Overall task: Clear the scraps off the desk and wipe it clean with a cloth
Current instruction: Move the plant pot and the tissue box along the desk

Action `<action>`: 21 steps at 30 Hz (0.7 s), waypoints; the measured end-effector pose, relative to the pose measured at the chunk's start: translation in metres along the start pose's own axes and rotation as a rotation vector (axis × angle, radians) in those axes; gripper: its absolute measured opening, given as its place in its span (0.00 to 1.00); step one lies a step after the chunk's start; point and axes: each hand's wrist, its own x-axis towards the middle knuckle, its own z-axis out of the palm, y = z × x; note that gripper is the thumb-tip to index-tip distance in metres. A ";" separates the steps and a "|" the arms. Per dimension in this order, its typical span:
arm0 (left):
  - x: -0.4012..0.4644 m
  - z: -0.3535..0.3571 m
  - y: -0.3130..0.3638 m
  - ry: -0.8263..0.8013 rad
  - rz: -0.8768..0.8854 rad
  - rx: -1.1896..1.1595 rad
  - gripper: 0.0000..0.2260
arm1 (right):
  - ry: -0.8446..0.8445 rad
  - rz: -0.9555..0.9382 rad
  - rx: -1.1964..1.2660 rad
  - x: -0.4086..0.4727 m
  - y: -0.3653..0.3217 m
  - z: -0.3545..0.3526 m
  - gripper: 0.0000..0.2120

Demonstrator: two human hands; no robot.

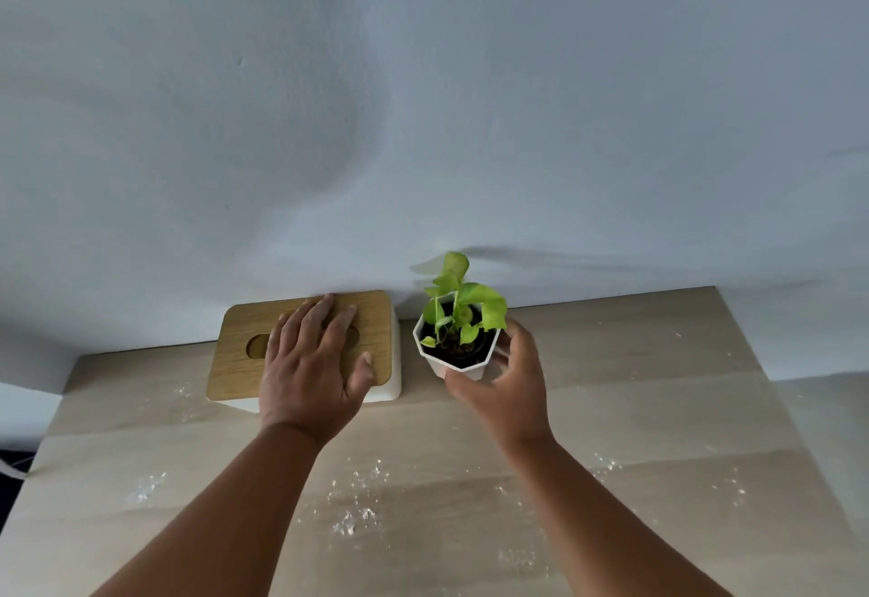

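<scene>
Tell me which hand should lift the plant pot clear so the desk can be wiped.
Right. The right hand already curls round the pot, thumb in front and fingers behind. The left hand lies flat on the tissue box lid, apart from the pot.

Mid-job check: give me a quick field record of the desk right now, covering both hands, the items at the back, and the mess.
left hand: flat on the wooden lid of the tissue box, fingers straight
right hand: fingers curled round the white plant pot
items: box and pot side by side against the wall
desk: white scraps scattered, thickest front centre
cloth: not in view
</scene>
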 end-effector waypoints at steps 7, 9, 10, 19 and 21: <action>0.000 -0.003 0.003 -0.034 0.003 0.017 0.30 | 0.100 0.004 0.003 -0.001 0.008 -0.045 0.38; 0.000 -0.003 0.003 -0.038 0.000 0.019 0.30 | 0.126 0.012 0.001 -0.001 0.012 -0.061 0.38; 0.000 -0.003 0.002 -0.038 0.000 0.021 0.30 | 0.139 0.016 -0.006 0.000 0.014 -0.069 0.39; 0.000 -0.002 0.003 -0.031 -0.004 0.028 0.30 | 0.361 0.005 -0.045 0.030 0.028 -0.153 0.42; 0.000 -0.001 0.002 -0.019 0.005 0.025 0.29 | 0.415 0.013 -0.039 0.037 0.030 -0.168 0.42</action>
